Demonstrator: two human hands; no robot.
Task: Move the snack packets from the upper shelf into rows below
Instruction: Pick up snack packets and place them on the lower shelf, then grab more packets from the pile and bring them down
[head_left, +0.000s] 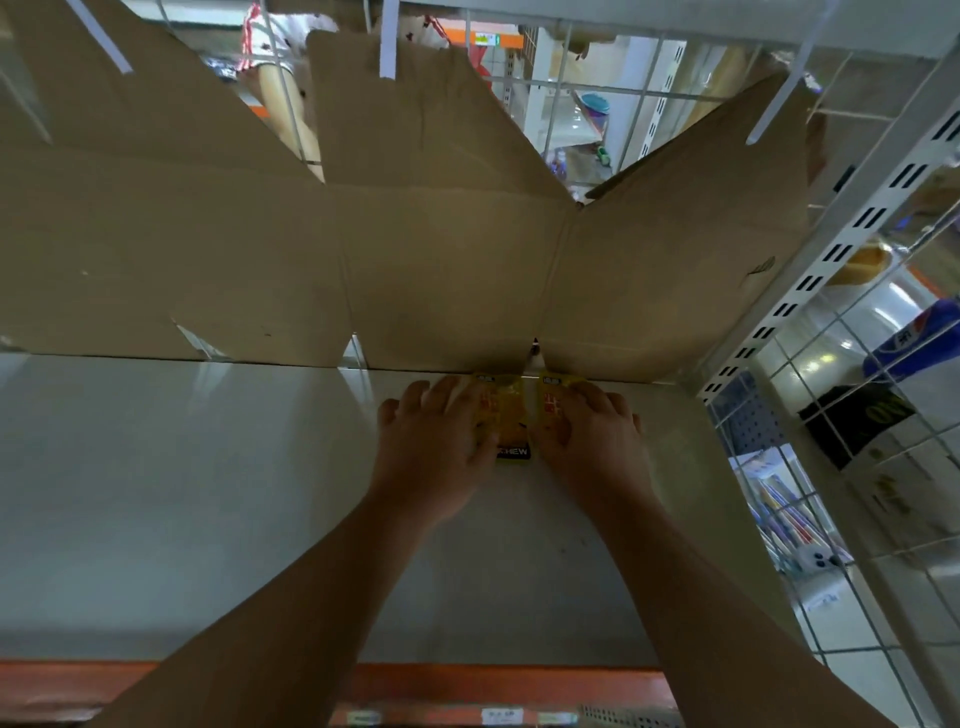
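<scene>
Just right of centre in the frame, where the pale shelf (208, 467) meets the cardboard (415, 260), I see two yellow snack packets (506, 415) side by side; my left hand (436, 441) and right hand (592, 441) each press one, fingers seemingly straight rather than curled

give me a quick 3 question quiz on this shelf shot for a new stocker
1. Multiple choice: what stands right behind the yellow snack packets? A) a glass door B) a cardboard sheet C) a stack of tins
2. True or false: the left hand and the right hand each rest on a packet.
3. Fill in: the wire mesh panel closes the shelf on its ___ side.

Key: 1 B; 2 true; 3 right
</scene>
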